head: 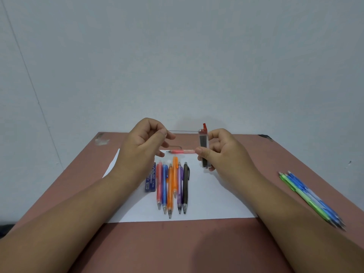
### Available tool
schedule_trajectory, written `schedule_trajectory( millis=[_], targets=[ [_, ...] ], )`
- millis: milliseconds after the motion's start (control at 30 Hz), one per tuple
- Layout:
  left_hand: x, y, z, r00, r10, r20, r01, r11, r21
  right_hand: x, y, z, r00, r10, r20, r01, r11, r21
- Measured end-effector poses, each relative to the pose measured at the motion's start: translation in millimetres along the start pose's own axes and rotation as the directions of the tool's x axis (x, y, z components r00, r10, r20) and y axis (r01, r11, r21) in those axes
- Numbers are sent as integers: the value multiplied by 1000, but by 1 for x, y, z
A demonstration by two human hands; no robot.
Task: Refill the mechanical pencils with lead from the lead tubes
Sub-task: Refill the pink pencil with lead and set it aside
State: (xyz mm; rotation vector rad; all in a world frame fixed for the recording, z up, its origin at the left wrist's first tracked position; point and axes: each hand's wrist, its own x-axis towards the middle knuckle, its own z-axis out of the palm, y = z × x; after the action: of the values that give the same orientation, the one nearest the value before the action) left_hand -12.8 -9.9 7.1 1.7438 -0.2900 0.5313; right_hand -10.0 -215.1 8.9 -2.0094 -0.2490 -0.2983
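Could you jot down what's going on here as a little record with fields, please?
Left hand: pinches one end of a thin lead
Right hand: holds the clear lead tube, red cap open
Lead: stretches level between hand and tube top
Pink pencil: lies on the white paper
Paper row: six pencils beside a blue lead box
Far right: green and blue pencils

Setting: plain desk station, home or office type; cannot tell which. Evidence: reddish-brown table (177, 245) fills lower frame, pushed against a bare pale grey wall (177, 56) across the upper frame. White paper sheet (206, 201) at centre serves as work mat. Stationery only: mechanical pencils (171, 186), blue lead box (150, 179).
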Motion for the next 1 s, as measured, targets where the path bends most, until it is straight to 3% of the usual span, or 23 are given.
schedule_trajectory(
  millis=[267, 733, 1000],
  targets=[
    [-1, 0, 0, 1000, -10, -2, 10, 1000, 8, -1, -1, -1, 999, 1, -35, -1, 1000, 4],
    [0, 0, 1, 1000, -20, -12, 20, 1000, 15, -5, -7, -7, 998, -47, 44, 45, 997, 58],
    [0, -1, 0, 1000, -14, -14, 15, 1000, 19, 0, -6, -8, 1000, 1, 16, -3, 984, 180]
  ],
)
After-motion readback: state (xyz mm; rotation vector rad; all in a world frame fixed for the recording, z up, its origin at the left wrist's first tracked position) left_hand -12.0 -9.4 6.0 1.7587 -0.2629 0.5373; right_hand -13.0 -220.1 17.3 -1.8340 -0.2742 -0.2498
